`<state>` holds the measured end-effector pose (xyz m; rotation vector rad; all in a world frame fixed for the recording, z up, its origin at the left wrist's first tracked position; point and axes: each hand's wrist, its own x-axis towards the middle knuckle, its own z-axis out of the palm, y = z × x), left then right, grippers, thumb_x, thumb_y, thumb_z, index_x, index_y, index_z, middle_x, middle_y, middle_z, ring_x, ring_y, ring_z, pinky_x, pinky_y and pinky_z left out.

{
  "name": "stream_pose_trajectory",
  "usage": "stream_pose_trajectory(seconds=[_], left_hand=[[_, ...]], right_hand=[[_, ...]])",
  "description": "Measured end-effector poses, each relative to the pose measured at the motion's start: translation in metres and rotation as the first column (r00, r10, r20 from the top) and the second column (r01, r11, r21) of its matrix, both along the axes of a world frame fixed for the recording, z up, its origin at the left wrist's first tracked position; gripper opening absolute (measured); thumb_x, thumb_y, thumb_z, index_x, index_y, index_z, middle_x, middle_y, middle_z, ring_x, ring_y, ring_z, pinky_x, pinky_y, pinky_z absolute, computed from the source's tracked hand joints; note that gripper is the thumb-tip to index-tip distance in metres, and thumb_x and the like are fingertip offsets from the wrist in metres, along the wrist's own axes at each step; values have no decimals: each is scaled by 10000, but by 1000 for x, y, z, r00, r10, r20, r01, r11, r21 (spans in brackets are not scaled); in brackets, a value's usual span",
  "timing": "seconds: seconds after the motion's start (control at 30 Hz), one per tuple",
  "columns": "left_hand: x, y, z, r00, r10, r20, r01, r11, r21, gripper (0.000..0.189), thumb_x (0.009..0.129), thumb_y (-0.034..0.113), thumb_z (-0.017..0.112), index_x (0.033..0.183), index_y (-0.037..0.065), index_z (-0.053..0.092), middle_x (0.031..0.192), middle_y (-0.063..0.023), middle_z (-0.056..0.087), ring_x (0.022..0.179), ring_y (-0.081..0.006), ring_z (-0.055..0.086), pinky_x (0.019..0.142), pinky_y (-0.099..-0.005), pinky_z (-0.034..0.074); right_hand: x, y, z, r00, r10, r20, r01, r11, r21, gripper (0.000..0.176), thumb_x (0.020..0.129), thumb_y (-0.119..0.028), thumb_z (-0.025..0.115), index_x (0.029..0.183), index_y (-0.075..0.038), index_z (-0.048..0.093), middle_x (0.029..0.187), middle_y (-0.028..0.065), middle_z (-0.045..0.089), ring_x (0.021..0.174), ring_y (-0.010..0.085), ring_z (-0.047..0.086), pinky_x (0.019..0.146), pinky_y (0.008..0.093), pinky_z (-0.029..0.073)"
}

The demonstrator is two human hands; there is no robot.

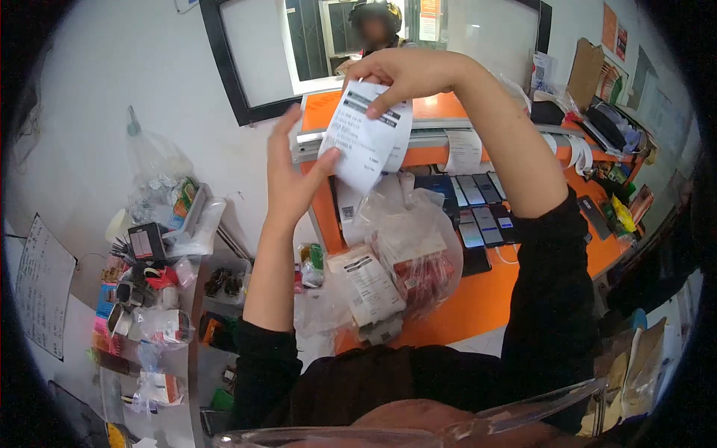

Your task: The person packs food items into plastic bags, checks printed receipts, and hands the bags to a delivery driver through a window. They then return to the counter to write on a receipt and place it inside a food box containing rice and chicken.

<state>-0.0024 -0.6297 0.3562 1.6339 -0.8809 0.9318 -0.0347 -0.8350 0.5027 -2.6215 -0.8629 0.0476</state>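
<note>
In the head view a white printed receipt (pixel 358 145) is held up above the counter, with a second slip partly showing behind it. My right hand (pixel 407 75) pinches its top edge between thumb and fingers. At the left edge of the paper is my left hand (pixel 295 168), its thumb against the receipt and its fingers stretched apart, off the paper. Below both hands lies a clear plastic bag (pixel 414 239) with reddish packages inside. Another wrapped package (pixel 366 287) with a printed label sits beside it.
Several phones (pixel 485 224) lie in rows on the orange counter (pixel 463 310). A person (pixel 375 26) in a helmet stands beyond the window opening. Cluttered shelves (pixel 153 313) stand at the left, and paper strips (pixel 464 149) hang from the raised ledge. More goods (pixel 612 123) crowd the right end.
</note>
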Motion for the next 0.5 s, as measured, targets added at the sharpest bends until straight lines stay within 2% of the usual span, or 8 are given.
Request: stream_pose_trajectory(seconds=[0.03,0.07,0.13,0.17,0.27,0.37,0.5], left_hand=[[-13,3,4,988,-126,-87,128,992,12,499,726,220,742,1137,12,549,1097,-124,597,1082,-210,524,952,-362,376],[-23,5,5,945,-232,-230,242,970,17,459,737,193,735,1115,-2,563,1055,-119,614,1033,-192,546,914,-341,403],[-40,10,4,768,-405,-497,451,892,-29,379,760,140,721,1072,-31,592,972,-108,649,934,-156,592,839,-298,458],[-45,10,0,706,-461,-537,473,872,-126,222,789,61,686,974,-51,633,887,-99,668,795,-127,619,749,-263,491],[-53,10,-11,721,-496,-484,458,865,-205,197,795,57,681,955,-50,638,897,-106,667,784,-123,620,712,-253,497],[-61,13,-12,712,-503,-490,474,859,-193,170,797,45,677,932,-53,642,882,-107,670,772,-122,620,692,-250,498],[-73,13,-7,696,-494,-521,471,862,-189,176,799,38,671,939,-63,640,871,-109,671,754,-122,623,689,-248,499]], right_hand=[[-3,6,-2,995,98,16,-98,995,-3,300,751,-112,696,999,-27,551,866,47,638,798,84,609,658,258,493],[-11,10,-3,996,84,15,-84,996,-13,292,754,-107,694,995,-25,549,853,46,644,777,86,612,655,258,494],[-31,20,-2,998,58,11,-58,998,-40,276,760,-96,688,986,-22,547,828,45,657,737,88,617,649,257,494],[-35,22,-1,997,70,-18,-71,997,-43,280,768,-79,680,1009,-13,554,837,56,672,716,80,612,665,243,488],[-42,17,-2,995,95,28,-96,995,17,300,778,-80,671,1049,-10,562,813,56,677,686,78,607,661,238,479],[-59,14,3,998,64,-25,-62,994,85,331,780,-82,669,1085,0,572,788,60,680,699,77,607,660,231,471],[-67,9,2,999,30,21,-31,997,66,318,784,-80,660,1080,12,588,769,57,680,712,81,607,672,232,467]])
